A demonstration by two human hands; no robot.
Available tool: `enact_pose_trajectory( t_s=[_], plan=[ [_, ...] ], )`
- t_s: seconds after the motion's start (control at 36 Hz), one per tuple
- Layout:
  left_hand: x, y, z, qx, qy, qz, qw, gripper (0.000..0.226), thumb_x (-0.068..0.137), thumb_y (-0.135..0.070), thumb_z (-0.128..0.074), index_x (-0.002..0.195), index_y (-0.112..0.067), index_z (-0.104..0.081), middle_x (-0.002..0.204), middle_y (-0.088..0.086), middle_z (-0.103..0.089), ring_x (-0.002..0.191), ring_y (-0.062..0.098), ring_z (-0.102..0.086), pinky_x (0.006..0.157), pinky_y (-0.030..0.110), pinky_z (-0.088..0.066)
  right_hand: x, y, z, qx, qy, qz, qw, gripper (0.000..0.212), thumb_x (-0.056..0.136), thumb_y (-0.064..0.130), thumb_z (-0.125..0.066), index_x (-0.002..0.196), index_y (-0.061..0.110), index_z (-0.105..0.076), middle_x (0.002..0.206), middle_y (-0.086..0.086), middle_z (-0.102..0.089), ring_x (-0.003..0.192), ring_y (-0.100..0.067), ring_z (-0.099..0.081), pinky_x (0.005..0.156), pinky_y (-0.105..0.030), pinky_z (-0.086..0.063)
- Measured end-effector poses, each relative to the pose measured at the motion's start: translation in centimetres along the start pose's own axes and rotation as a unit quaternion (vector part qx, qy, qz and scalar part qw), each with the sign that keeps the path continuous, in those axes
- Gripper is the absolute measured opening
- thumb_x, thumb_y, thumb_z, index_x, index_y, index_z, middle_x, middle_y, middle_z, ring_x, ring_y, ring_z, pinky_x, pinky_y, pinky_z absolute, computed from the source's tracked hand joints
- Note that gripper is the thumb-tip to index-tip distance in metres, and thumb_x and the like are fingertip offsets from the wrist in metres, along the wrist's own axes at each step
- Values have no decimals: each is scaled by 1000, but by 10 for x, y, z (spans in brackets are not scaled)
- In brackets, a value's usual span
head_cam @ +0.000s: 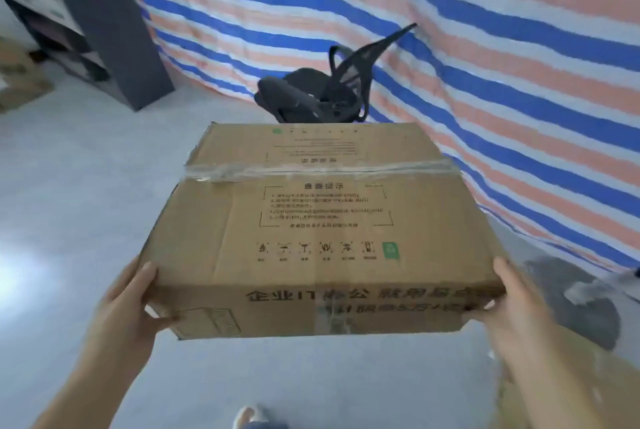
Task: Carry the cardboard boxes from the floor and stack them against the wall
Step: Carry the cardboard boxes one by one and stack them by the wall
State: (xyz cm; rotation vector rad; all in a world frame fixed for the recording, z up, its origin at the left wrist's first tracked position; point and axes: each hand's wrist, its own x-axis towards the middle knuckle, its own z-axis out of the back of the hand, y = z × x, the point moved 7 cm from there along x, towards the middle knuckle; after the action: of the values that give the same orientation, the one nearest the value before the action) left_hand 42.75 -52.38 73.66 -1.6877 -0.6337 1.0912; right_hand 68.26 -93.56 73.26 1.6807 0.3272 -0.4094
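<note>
Cardboard box [322, 231] off the floor, carried level at mid-frame, taped seam across top. Left hand [128, 304] and right hand [516, 307] clamped on near corners, thumbs over top edge, fingers curled beneath. Step judged: carry in hand, not yet stacked. Striped tarp wall [485, 47] ahead; toppled office chair [311, 96] lying in the way. Next: skirt chair, set down flush at wall.

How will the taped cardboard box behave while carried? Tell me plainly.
The cardboard box probably stays stiff: clear tape seals its flaps and its edges look square. It seems manageable in weight, since the left hand and right hand hold it by the corners alone. That shallow corner grip could slip on plain cardboard.
</note>
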Motion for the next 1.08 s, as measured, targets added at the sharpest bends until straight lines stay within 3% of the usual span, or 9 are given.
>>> enact_pose_trajectory(
  t_s=[0.08, 0.17, 0.31, 0.42, 0.53, 0.75, 0.83, 0.94, 1.08],
  plan=[
    [13, -18, 83, -40, -65, -22, 997, 22, 100, -20, -46, 103, -27, -66, 110, -7, -64, 106, 16, -56, 64, 43, -53, -11, -18, -92, 2, 77, 0, 997, 14, 97, 29, -51, 95, 24, -65, 107, -7, -62, 83, -26, -55, 45, -34, -43],
    [16, -35, 158, -68, -127, -35, 989, 22, 100, -20, -45, 102, -27, -66, 107, -9, -65, 106, 19, -54, 68, 43, -50, -34, -35, -173, -27, 136, -10, 990, 16, 98, 26, -49, 99, 22, -65, 101, -5, -63, 77, -26, -55, 34, -28, -41],
    [3, -56, 259, -109, -212, -58, 969, 22, 100, -20, -45, 104, -27, -65, 107, -7, -64, 97, 14, -57, 52, 39, -55, -75, -56, -291, -70, 213, -12, 975, 17, 98, 27, -49, 95, 27, -65, 92, 1, -62, 76, -22, -53, 50, -36, -40],
    [-12, -63, 316, -144, -285, -79, 944, 24, 100, -18, -44, 102, -28, -65, 104, -9, -65, 95, 12, -58, 65, 43, -51, -107, -70, -377, -111, 276, -3, 955, 17, 100, 26, -46, 94, 26, -62, 87, 0, -53, 71, -18, -46, 49, -34, -41],
    [-22, -60, 365, -172, -345, -76, 920, 25, 100, -17, -44, 100, -29, -66, 103, -11, -65, 95, 10, -57, 78, 50, -46, -139, -90, -452, -141, 354, 6, 925, 23, 102, 24, -41, 97, 31, -62, 91, 4, -58, 76, -18, -49, 62, -40, -37],
    [11, -69, 454, -205, -418, -73, 882, 23, 99, -16, -45, 108, -27, -64, 114, -7, -64, 102, 12, -56, 80, 55, -47, -178, -142, -592, -184, 406, -19, 895, 17, 99, 27, -47, 93, 27, -63, 88, 2, -58, 72, -18, -46, 49, -32, -41],
    [41, -77, 488, -209, -436, -79, 872, 24, 99, -16, -46, 110, -26, -65, 111, -7, -64, 99, 10, -56, 80, 53, -47, -194, -160, -651, -179, 421, -19, 889, 7, 89, 34, -59, 90, 28, -62, 82, 4, -55, 69, -18, -43, 57, -37, -34],
    [79, -95, 535, -216, -459, -70, 859, 29, 99, -16, -46, 123, -20, -61, 113, -4, -62, 101, 14, -54, 86, 61, -45, -214, -181, -735, -188, 435, -11, 881, 19, 100, 21, -46, 85, 24, -57, 75, 4, -46, 64, -16, -38, 59, -36, -30],
    [112, -126, 598, -234, -486, -79, 839, 26, 99, -16, -46, 119, -18, -62, 117, -1, -62, 107, 16, -52, 76, 50, -47, -256, -209, -838, -200, 486, -22, 851, 18, 100, 23, -46, 88, 25, -59, 77, 6, -51, 64, -15, -42, 49, -31, -38]
  ],
)
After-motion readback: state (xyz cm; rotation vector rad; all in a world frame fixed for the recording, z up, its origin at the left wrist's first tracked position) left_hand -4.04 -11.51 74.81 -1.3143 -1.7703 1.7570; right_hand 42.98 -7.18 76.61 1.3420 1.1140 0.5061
